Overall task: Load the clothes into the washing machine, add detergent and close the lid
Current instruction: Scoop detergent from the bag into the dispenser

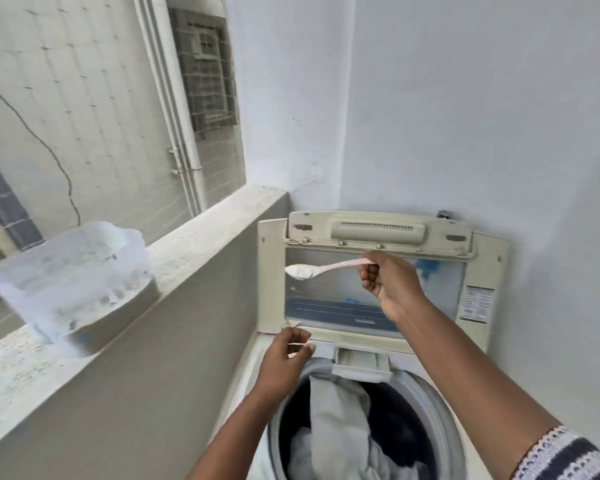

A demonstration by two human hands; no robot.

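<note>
White powder heaps a spoon (326, 267) the right hand (390, 284) holds above the washer rim (430, 410).

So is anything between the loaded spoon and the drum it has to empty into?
Nothing visible blocks it. The right hand holds the spoon of detergent powder in open air before the raised lid; the drum, already holding clothes, lies open below.
</note>
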